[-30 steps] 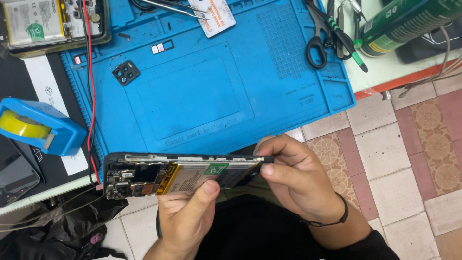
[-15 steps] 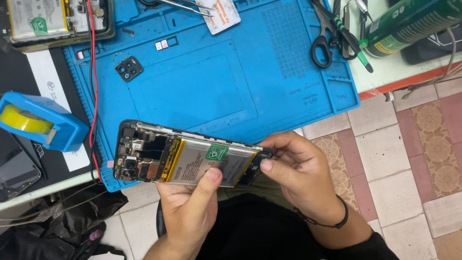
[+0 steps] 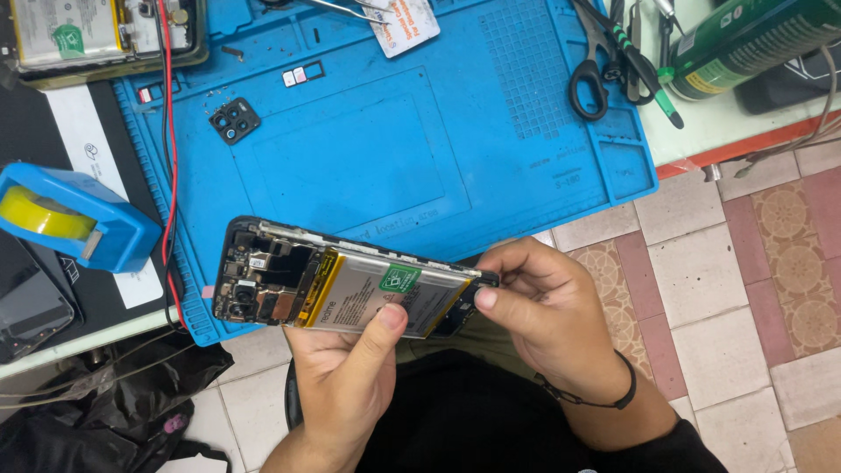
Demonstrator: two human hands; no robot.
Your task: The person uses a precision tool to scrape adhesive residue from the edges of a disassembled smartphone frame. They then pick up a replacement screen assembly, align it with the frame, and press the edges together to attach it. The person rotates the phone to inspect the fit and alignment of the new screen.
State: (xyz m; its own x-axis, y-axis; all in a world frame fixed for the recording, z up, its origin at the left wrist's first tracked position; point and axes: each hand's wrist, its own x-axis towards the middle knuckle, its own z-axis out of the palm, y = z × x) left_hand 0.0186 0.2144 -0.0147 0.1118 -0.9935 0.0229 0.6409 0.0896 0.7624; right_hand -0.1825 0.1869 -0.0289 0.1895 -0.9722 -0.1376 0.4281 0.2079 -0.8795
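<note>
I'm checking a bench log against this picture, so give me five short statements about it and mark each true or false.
1. Both hands hold the opened phone. True: the left hand grips it from below and the right hand pinches its right end.
2. The phone's back cover is on. False: the battery and circuit boards are exposed.
3. The scissors lie on the floor tiles. False: they rest at the right part of the blue work mat.
4. A blue tape dispenser with yellow tape sits left of the mat. True.
5. The small camera module is mounted in the held phone. False: it lies loose on the mat.
</note>
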